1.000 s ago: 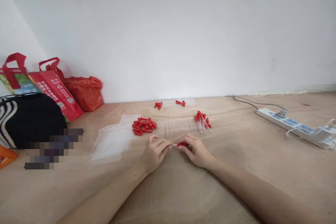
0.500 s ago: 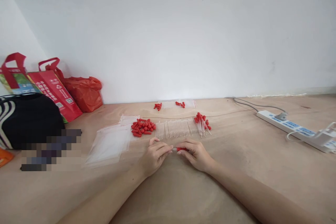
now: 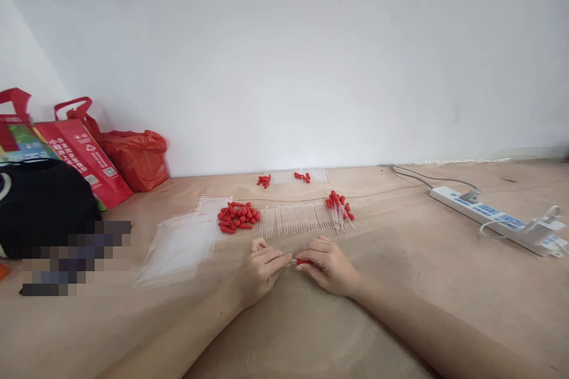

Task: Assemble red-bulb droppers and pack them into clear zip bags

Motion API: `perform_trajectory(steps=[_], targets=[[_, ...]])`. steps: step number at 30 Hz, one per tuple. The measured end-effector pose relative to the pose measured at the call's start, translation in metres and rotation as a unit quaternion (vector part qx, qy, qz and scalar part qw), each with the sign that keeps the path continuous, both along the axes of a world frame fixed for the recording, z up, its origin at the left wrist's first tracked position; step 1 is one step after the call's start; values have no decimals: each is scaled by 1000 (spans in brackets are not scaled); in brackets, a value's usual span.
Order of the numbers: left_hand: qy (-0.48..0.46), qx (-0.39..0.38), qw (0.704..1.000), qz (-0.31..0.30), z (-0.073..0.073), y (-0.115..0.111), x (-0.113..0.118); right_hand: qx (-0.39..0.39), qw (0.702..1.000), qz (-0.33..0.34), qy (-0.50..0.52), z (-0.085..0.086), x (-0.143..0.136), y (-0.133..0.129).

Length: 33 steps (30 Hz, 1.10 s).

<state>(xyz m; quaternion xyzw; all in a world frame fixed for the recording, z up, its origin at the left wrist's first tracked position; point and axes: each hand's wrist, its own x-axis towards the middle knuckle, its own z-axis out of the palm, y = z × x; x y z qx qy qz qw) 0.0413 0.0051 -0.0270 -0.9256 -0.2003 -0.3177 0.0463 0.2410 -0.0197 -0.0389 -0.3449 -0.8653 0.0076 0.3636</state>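
My left hand (image 3: 265,267) pinches a thin clear tube (image 3: 294,262), most of it hidden by the fingers. My right hand (image 3: 328,265) is closed on a red rubber bulb (image 3: 304,261) at the tube's right end. Beyond the hands lies a row of clear thin tubes (image 3: 297,218) on the wooden table (image 3: 400,249). A pile of red bulbs (image 3: 239,216) is at the row's left end. Red bulbs with tubes across them (image 3: 340,207) lie at its right end.
Clear zip bags (image 3: 180,246) lie on the left. At the back are a filled bag (image 3: 281,177) and small red bulbs (image 3: 264,180). Red bags (image 3: 137,157) and a black bag (image 3: 44,207) stand far left; a power strip (image 3: 493,216) with cables lies right.
The view has shifted slightly to the right. My right hand covers more of the red bulb, and both hands still hold the pieces end to end.
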Motion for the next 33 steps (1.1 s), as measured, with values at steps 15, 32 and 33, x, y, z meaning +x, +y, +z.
perform_trajectory(steps=[15, 32, 33], targets=[[-15, 9, 998, 60, 1, -2, -1, -3, 999, -53, -5, 2, 5, 6], [3, 2, 998, 58, -1, -5, -2, 5, 1000, -8, -8, 1, 1, 5], [4, 0, 998, 57, -1, -5, -2, 4, 1000, -5, -8, 1, 1, 5]])
